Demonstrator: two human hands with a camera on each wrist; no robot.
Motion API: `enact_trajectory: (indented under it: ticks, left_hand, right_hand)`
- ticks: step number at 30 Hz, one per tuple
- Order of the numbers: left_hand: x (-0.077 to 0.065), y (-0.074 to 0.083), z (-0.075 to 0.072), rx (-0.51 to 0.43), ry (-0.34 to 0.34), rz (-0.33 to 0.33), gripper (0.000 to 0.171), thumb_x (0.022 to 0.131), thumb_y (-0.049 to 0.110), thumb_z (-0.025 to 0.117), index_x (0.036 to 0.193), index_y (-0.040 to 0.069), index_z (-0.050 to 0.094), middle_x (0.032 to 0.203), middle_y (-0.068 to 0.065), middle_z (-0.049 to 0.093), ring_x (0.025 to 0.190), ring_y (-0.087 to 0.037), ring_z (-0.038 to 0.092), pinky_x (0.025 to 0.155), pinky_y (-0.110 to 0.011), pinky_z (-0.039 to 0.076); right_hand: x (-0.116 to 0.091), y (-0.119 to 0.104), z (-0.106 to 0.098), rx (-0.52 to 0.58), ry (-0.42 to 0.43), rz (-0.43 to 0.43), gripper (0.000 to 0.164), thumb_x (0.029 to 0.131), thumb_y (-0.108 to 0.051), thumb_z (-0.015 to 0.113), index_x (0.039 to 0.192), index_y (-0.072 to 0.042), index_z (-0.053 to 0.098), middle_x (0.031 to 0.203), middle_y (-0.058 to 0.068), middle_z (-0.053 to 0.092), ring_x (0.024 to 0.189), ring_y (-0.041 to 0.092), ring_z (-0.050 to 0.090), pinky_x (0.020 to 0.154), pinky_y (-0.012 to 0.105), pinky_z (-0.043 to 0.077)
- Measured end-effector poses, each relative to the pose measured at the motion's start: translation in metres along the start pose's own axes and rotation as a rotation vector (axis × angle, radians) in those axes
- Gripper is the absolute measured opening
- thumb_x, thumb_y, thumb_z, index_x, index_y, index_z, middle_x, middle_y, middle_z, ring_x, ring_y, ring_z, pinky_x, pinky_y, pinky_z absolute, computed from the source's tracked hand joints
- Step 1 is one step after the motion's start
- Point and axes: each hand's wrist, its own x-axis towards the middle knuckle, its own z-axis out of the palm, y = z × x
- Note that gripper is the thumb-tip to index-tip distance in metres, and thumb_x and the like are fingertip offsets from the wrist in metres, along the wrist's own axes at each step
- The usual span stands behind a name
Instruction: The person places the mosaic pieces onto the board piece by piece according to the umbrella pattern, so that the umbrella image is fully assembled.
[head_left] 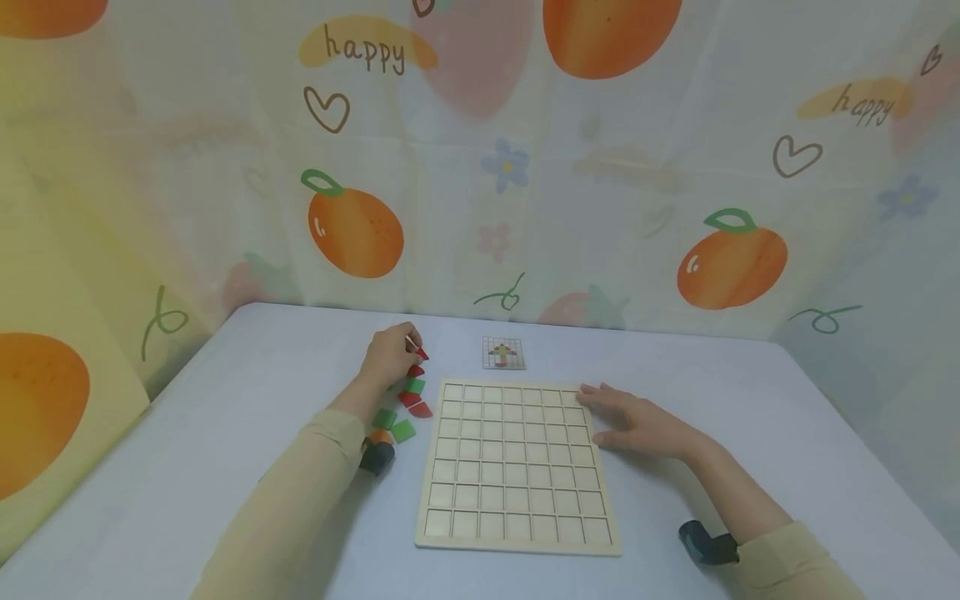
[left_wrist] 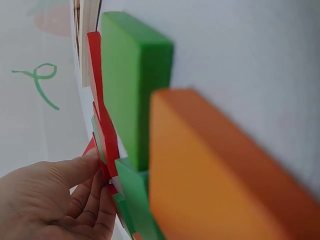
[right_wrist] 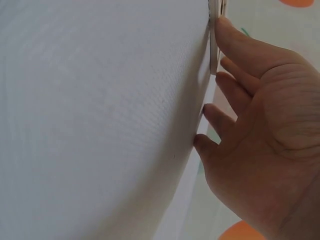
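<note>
My left hand (head_left: pixel 388 354) pinches a red tile (head_left: pixel 420 350) between thumb and fingers, above a small group of pieces left of the board. In that group lie red pieces (head_left: pixel 421 409), green tiles (head_left: pixel 403 430) and an orange piece (head_left: pixel 381 437), partly hidden by the left wrist. The left wrist view has a green block (left_wrist: pixel 125 90) and an orange block (left_wrist: pixel 200 175) close up. A pale wooden grid board (head_left: pixel 517 454) lies flat in the middle. Resting at its upper right edge, my right hand (head_left: pixel 637 423) touches the rim with loosely extended fingers and holds nothing.
Behind the board lies a small square card (head_left: pixel 503 352) with a gridded picture in red, green and orange. The white table (head_left: pixel 285 350) ends at a printed cloth backdrop (head_left: pixel 465 208). Dark wrist devices (head_left: pixel 708 543) are worn on both arms.
</note>
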Motion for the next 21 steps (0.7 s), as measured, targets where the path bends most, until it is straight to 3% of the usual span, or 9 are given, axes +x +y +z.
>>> enact_trajectory:
  ticks: [9, 15, 21]
  left_hand:
    - [0.002, 0.0, 0.001, -0.021, -0.011, 0.005, 0.01, 0.093, 0.004, 0.061, 0.103, 0.005, 0.061, 0.099, -0.017, 0.067, 0.081, -0.025, 0.058, 0.066, -0.025, 0.046]
    - [0.001, 0.003, 0.003, -0.04, 0.0, 0.055, 0.01, 0.092, 0.005, 0.061, 0.102, 0.005, 0.061, 0.094, -0.016, 0.068, 0.076, -0.022, 0.057, 0.063, -0.023, 0.045]
    - [-0.001, 0.018, 0.007, -0.161, -0.026, 0.118, 0.011, 0.091, 0.006, 0.064, 0.101, 0.002, 0.063, 0.094, -0.015, 0.067, 0.077, -0.021, 0.06, 0.062, -0.022, 0.047]
  right_hand:
    - [0.001, 0.001, 0.001, -0.032, 0.006, 0.006, 0.074, 0.088, -0.037, 0.071, 0.15, -0.011, 0.042, 0.161, 0.012, 0.034, 0.151, 0.044, 0.021, 0.119, 0.064, 0.02]
    - [0.001, 0.001, 0.001, -0.04, 0.001, -0.003, 0.071, 0.088, -0.037, 0.07, 0.149, -0.012, 0.043, 0.161, 0.011, 0.034, 0.151, 0.043, 0.021, 0.119, 0.064, 0.019]
    - [0.001, 0.0, 0.0, -0.04, -0.001, -0.018, 0.07, 0.089, -0.036, 0.07, 0.149, -0.011, 0.044, 0.16, 0.012, 0.035, 0.151, 0.044, 0.022, 0.119, 0.064, 0.02]
